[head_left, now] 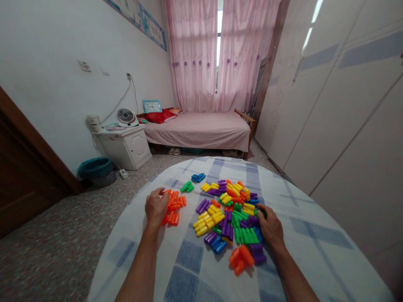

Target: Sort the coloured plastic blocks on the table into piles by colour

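My left hand (156,207) is at the left edge of a small group of orange plastic building blocks (176,202), its curled fingers closed against one of them. The blocks look like joined bullet-shaped tubes. At the right side of a mixed pile, my right hand (271,226) has its thumb and fingers closed around a green building block (261,212), which they partly hide. Yellow blocks (208,222), purple blocks (227,226) and green blocks (246,236) lie in the pile. An orange block (241,259) is at its near edge.
The blocks lie on a round table with a blue-and-white checked cloth (185,256). Green blocks (187,187) and blue blocks (198,178) sit apart toward the far side. Beyond are a bed (201,128), a white cabinet (135,149), a bin (96,167) and a wardrobe (308,109).
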A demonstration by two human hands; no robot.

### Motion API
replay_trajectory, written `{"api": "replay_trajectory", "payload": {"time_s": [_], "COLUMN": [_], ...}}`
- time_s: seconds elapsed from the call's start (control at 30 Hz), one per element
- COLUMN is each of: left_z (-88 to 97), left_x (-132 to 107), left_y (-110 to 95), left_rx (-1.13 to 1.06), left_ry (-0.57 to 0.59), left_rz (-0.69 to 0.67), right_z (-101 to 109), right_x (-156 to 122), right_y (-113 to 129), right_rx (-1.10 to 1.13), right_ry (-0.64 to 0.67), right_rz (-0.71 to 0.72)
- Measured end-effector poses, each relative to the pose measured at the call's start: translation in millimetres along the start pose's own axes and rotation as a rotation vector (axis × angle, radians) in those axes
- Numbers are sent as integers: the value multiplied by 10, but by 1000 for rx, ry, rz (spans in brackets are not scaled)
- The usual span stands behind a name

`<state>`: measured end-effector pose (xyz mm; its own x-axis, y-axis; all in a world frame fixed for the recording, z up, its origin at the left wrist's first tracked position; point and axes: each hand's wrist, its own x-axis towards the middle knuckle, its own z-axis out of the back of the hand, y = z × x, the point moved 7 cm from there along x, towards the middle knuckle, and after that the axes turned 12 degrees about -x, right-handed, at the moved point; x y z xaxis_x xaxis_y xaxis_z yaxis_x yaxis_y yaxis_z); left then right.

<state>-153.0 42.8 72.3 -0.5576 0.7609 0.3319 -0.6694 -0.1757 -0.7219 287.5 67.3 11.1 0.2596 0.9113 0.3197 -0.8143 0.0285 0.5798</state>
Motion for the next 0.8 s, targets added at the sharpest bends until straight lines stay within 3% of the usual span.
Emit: {"api": "replay_trajectory", "payload": {"time_s": [0.2,0.33,0.43,0.5,0.6,0.7,0.73,0.8], "left_z": [-162,-175,-211,-268,-411,-568,-606,-679], "left_x": [-119,-136,-149,-228,-564,-1198,-1416,-1749], "left_y": [51,-13,-213,-460,-973,-1540,-1660,-1780], "left_rx": [178,182,82,-59,-319,-403,-389,-305], "left_ry": [104,84,98,169,435,856,966,1074], "left_rz": [-20,-58,-96,-129,-208,-485,-572,-697], "right_z": [-13,-21,-17,-15,-20,-25,-25,-24], "right_x": [13,23,25,26,26,28,29,31], "right_y": [-33,-23,1,6,4,-5,-8,-11], "right_rx": [5,25,42,40,26,22,24,32], "right_ry": [-10,-23,-39,-45,-41,-38,-39,-43], "right_rz": [0,22,45,47,53,62,65,70]}}
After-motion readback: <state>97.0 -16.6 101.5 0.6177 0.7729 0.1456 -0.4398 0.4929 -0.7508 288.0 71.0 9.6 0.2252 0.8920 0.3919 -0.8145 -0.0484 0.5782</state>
